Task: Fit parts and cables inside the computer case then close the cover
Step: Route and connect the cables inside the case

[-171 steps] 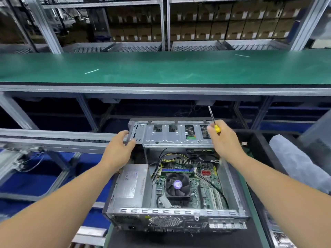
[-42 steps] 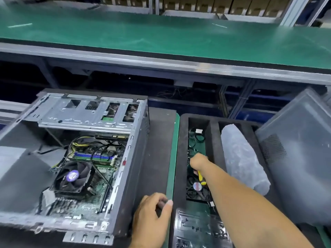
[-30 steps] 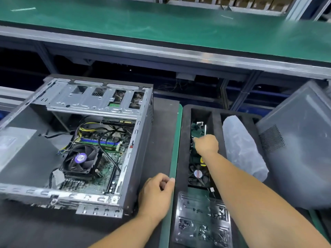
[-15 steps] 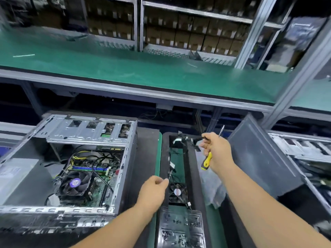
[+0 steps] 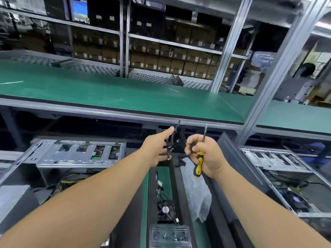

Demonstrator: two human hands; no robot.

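- Ahead of me a long green conveyor belt [image 5: 111,93] runs left to right on a grey metal frame.
- Behind it I see metal shelving [image 5: 172,43] stacked with rows of brown cardboard boxes [image 5: 161,63], each with a small white label.
- Perforated metal trays [image 5: 152,77] sit at the foot of those shelves.
- A slanted aluminium post [image 5: 279,68] rises on my right.
- High on the left, a small blue screen [image 5: 79,8] glows among dark shelves.
- Far right, I make out a brighter, blurred area [image 5: 315,56].
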